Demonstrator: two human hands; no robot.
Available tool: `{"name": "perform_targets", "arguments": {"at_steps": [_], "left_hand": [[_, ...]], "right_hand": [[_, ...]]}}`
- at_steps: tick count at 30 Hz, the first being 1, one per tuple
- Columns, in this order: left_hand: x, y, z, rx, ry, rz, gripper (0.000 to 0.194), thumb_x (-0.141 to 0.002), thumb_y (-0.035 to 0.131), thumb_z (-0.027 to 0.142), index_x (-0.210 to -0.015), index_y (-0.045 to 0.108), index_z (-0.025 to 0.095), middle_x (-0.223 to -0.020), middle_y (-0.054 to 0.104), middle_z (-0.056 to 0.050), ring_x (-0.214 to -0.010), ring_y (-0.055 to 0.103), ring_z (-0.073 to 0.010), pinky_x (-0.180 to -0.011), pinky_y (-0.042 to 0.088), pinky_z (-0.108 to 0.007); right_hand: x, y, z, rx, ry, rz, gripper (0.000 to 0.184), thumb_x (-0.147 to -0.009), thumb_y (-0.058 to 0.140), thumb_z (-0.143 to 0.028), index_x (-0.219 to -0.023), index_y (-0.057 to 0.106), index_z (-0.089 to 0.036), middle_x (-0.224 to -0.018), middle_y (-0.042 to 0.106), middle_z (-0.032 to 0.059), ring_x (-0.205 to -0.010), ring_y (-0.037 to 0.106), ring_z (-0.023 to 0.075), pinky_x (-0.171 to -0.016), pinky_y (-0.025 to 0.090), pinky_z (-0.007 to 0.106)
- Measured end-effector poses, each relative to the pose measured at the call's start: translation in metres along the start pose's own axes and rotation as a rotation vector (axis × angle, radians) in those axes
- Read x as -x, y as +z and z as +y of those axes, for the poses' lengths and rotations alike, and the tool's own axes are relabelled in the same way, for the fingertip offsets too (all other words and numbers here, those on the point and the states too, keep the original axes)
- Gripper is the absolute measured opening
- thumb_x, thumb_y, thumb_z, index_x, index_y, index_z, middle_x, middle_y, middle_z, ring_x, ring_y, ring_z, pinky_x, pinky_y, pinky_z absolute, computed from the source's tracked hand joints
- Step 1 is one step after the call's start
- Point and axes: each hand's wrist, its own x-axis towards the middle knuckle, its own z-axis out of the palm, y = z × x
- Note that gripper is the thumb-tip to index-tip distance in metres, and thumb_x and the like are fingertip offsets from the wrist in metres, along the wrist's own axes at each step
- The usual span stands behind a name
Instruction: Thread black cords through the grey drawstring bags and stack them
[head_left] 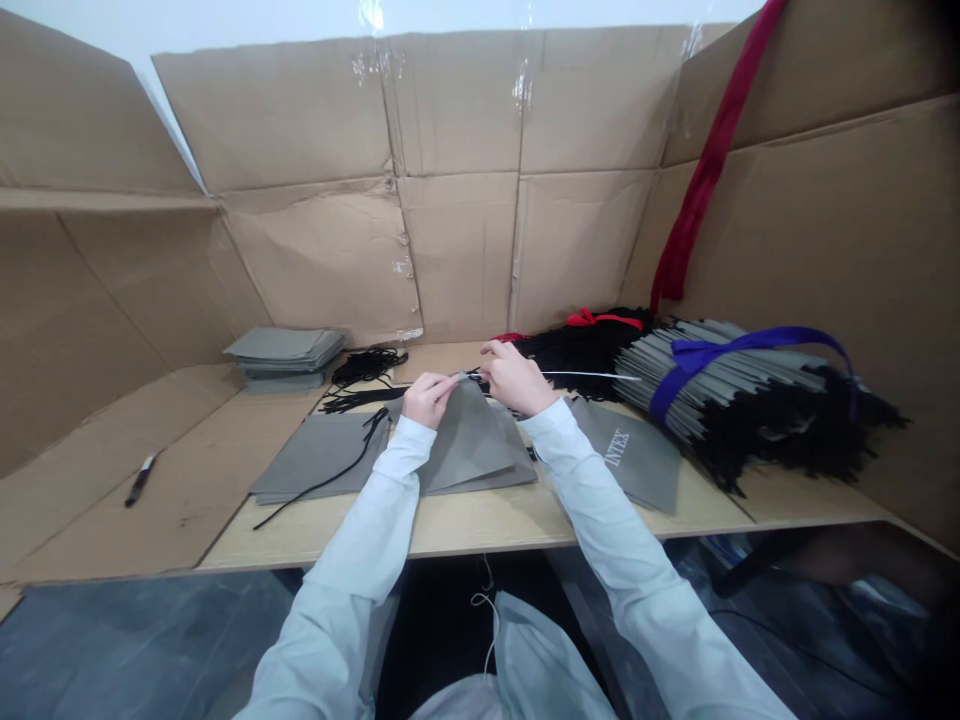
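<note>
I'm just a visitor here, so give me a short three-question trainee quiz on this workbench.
1. True or false: a shiny blue-violet ribbon wraps the large bundle of flat grey pieces with black ends.
2. Past which hand does the long thin white rod stick out: A, left; B, right?
3. Fill in: the flat grey printed piece reads ____.

Key: 1 true; 2 B, the right hand; 3 INTEX.

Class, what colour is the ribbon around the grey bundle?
The ribbon is purplish blue, seen best in the head view.
</note>
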Motion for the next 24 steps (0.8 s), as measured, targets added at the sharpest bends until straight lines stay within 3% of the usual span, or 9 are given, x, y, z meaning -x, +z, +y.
{"name": "perform_targets", "arguments": {"at_steps": [5,12,17,24], "left_hand": [[0.003,0.005,0.003,0.035,-0.022,-0.066,0.018,-0.074,0.047,0.023,-0.082,0.064,0.019,-0.071,0.061,-0.003,-0.067,0.052,-0.01,-0.063,0.043,-0.022],[0.005,0.009,0.011,0.145,-0.267,-0.213,0.019,-0.072,0.05,0.025,-0.086,0.062,0.02,-0.079,0.065,-0.002,-0.071,0.058,-0.0109,-0.069,0.046,-0.023],[0.01,0.013,0.013,0.279,-0.45,-0.288,0.024,-0.068,0.055,0.023,-0.091,0.06,0.019,-0.085,0.065,-0.001,-0.076,0.06,-0.0114,-0.074,0.046,-0.023],[0.008,0.012,0.021,0.206,-0.475,-0.352,0.025,-0.067,0.056,0.023,-0.092,0.06,0.02,-0.086,0.065,0.0,-0.078,0.06,-0.0124,-0.074,0.046,-0.022]], "right_hand": [[0.0,0.004,-0.004,0.102,-0.08,-0.007,0.027,-0.077,0.035,-0.016,-0.081,0.061,-0.013,-0.119,0.035,0.0117,-0.105,0.029,0.0212,-0.063,0.041,0.025],[-0.003,0.014,0.0,0.168,-0.133,-0.018,0.027,-0.078,0.035,-0.018,-0.079,0.062,-0.012,-0.108,0.043,0.0143,-0.096,0.037,0.0205,-0.072,0.033,0.03],[-0.001,0.018,-0.003,0.203,-0.075,-0.045,0.029,-0.079,0.032,-0.017,-0.081,0.061,-0.013,-0.09,0.052,0.013,-0.083,0.045,0.0183,-0.073,0.026,0.034],[-0.001,0.018,-0.002,0.207,-0.107,-0.043,0.028,-0.079,0.033,-0.017,-0.079,0.061,-0.013,-0.083,0.056,0.0118,-0.08,0.049,0.0177,-0.072,0.022,0.033]]}}
